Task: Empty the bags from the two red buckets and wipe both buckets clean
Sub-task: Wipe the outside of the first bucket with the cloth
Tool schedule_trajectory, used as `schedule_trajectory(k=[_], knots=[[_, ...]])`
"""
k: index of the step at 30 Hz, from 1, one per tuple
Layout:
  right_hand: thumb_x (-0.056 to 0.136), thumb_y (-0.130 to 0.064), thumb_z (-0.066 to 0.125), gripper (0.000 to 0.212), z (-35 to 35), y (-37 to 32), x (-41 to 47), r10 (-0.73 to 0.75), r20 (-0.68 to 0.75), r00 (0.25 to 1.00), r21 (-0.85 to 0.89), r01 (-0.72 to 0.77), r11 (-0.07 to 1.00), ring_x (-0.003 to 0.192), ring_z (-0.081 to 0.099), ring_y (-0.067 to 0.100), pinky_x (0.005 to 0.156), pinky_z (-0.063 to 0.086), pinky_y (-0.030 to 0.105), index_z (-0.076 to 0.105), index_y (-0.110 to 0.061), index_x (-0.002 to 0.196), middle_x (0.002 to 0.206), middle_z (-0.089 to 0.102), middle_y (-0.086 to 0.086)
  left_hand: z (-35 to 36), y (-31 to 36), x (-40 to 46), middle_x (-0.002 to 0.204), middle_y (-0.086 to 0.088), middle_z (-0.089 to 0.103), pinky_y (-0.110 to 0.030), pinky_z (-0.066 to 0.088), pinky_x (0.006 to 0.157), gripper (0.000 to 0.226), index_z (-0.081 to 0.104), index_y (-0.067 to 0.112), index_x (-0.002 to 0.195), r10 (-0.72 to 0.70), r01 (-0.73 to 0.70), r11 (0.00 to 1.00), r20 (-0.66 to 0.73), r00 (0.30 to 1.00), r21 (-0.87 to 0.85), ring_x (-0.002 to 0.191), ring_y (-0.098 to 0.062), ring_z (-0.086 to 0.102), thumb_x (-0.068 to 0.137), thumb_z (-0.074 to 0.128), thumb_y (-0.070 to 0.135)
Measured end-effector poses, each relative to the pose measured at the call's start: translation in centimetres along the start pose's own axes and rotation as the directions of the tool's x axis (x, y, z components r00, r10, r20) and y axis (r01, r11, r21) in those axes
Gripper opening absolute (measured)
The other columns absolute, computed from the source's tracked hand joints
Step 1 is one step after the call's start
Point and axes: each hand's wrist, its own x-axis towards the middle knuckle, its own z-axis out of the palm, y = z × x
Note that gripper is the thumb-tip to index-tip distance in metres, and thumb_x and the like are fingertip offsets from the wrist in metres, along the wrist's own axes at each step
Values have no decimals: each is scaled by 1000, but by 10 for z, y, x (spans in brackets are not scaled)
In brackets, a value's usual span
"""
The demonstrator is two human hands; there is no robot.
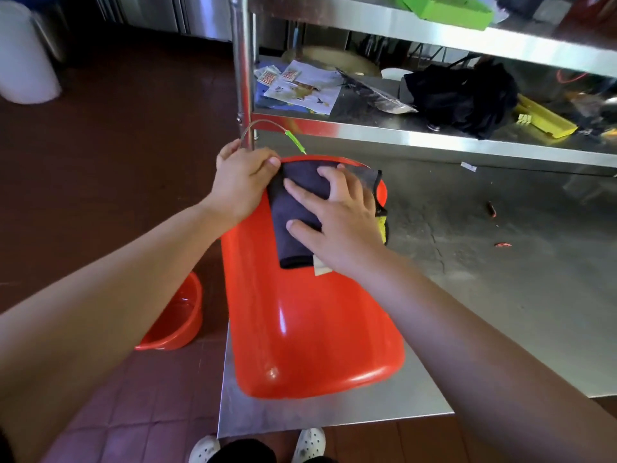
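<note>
Two arms reaching over one steel table [500, 295], with one red bucket [310, 329] lying on its side there. Second red bucket [177, 315] down on floor at left. Left hand [240, 182] gripping rim; right hand [337, 212] flat, fingers straight, pressing one dark cloth [293, 202] against bucket wall.

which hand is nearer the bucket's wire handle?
Left. The left hand grips the bucket rim beside the wire handle; the right hand presses the cloth lower down.
</note>
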Motion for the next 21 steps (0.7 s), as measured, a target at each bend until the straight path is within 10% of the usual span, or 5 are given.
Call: schedule_trajectory(k=[10, 14, 21], knots=[[88, -59, 37, 58, -3, 6, -142, -130, 162, 978, 95, 116, 989, 146, -1, 31, 114, 12, 57, 30, -45, 144, 158, 11, 7, -3, -2, -6, 75, 0, 58, -33, 10, 115, 30, 62, 11, 83, -87, 82, 983, -20, 996, -165, 101, -23, 50, 88, 37, 26], [88, -62, 36, 60, -2, 3, -147, -126, 168, 978, 56, 119, 991, 146, -2, 31, 114, 11, 57, 24, -48, 145, 159, 10, 5, -7, 11, 4, 116, -15, 64, -38, 22, 114, 33, 71, 8, 100, -40, 44, 998, -76, 996, 44, 123, -29, 47, 88, 41, 15], [80, -61, 42, 59, 6, -7, -79, -79, 81, 994, 48, 75, 996, 143, 11, 31, 114, 12, 54, 37, -50, 138, 154, 24, 2, -12, 19, 37, 131, -2, 57, -32, 34, 105, 40, 59, 26, 124, -328, 459, 832, 393, 859, -310, 121, -19, 51, 93, 48, 47]])
